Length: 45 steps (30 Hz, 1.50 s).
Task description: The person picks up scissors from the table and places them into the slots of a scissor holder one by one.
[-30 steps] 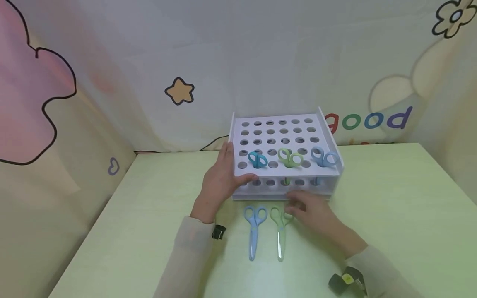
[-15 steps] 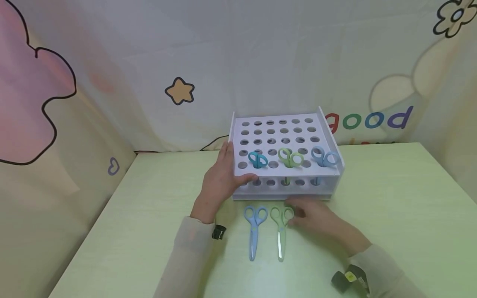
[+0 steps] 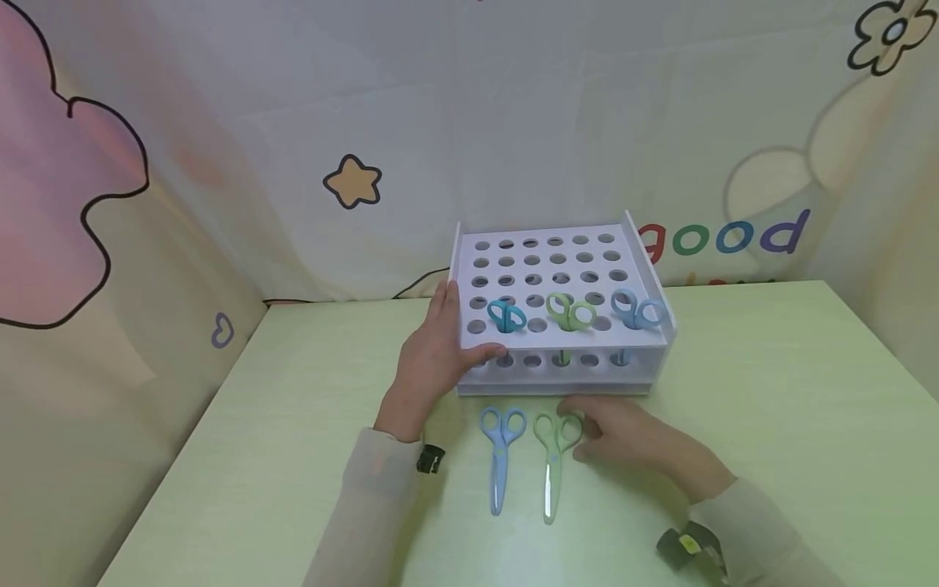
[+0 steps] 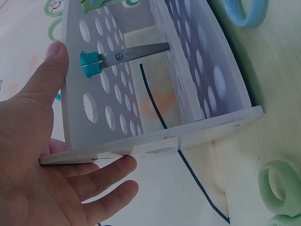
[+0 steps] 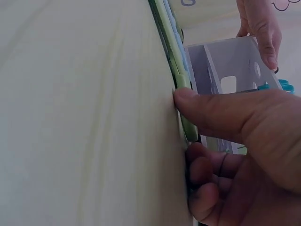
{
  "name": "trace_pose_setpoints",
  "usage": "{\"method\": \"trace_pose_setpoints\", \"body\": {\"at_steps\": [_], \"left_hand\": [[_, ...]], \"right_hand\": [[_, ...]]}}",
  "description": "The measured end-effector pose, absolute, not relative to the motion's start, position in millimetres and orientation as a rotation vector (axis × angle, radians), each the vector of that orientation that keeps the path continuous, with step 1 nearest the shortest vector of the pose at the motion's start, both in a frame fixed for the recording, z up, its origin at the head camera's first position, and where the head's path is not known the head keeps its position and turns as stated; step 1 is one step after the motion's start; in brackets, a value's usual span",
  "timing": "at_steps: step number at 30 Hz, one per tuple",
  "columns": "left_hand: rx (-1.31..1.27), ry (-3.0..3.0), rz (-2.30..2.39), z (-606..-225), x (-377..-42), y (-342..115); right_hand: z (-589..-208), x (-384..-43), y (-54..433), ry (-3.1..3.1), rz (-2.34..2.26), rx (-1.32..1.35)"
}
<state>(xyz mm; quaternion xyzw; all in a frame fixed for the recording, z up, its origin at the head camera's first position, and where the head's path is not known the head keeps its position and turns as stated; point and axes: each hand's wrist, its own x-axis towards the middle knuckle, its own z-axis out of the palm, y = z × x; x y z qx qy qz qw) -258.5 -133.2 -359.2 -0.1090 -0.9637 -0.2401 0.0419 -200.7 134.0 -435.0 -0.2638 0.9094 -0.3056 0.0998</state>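
Observation:
My left hand (image 3: 433, 350) grips the left side of a white two-tier rack (image 3: 535, 340) with round holes. Its thumb lies at the front edge and its fingers along the outer side panel. Handles up, teal scissors (image 4: 91, 64), green scissors (image 3: 570, 316) and blue scissors (image 3: 635, 315) stand in holes of the front rows. On the table before the rack lie light blue scissors (image 3: 500, 473) and light green scissors (image 3: 553, 477), handles toward the rack. My right hand (image 3: 631, 436) pinches the right handle loop of the light green pair, thumb (image 5: 188, 96) on its rim.
A pale green table (image 3: 308, 489) spreads around the rack. Behind it hangs a printed cloth backdrop (image 3: 543, 122). A thin dark cord-like line (image 3: 425, 281) runs at the table's back edge, left of the rack.
My right hand has come down and closed on the light green scissors' handle. That pair has turned slightly, its tip nearer me. My left hand and the rack stay put.

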Motion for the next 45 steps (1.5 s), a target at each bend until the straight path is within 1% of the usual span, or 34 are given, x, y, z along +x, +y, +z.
{"method": "trace_pose_setpoints", "body": {"at_steps": [8, 14, 21, 34, 38, 45], "left_hand": [[-0.342, -2.937, -0.733, -359.4, -259.2, -132.0], [-0.345, -2.936, -0.728, -359.4, -259.3, -132.7], [-0.343, -2.939, -0.727, -359.0, -259.4, -133.2], [-0.354, -2.942, -0.714, -358.9, -259.3, -132.3], [-0.352, -2.946, -0.706, -358.7, -259.4, -131.8], [-0.340, -2.949, -0.718, -359.0, -259.0, -131.8]], "right_hand": [[-430.2, -197.5, 135.3, 2.662, -0.910, -0.776], [-432.1, -198.7, 139.3, 2.649, -0.921, -0.842], [-433.0, -201.1, 147.8, 2.594, -1.030, -0.756], [-414.7, -200.8, 157.3, 2.249, -1.486, -0.528], [-407.9, -199.8, 158.6, 2.179, -1.628, -0.516], [-399.9, -196.9, 158.6, 2.219, -1.752, -0.577]]}}
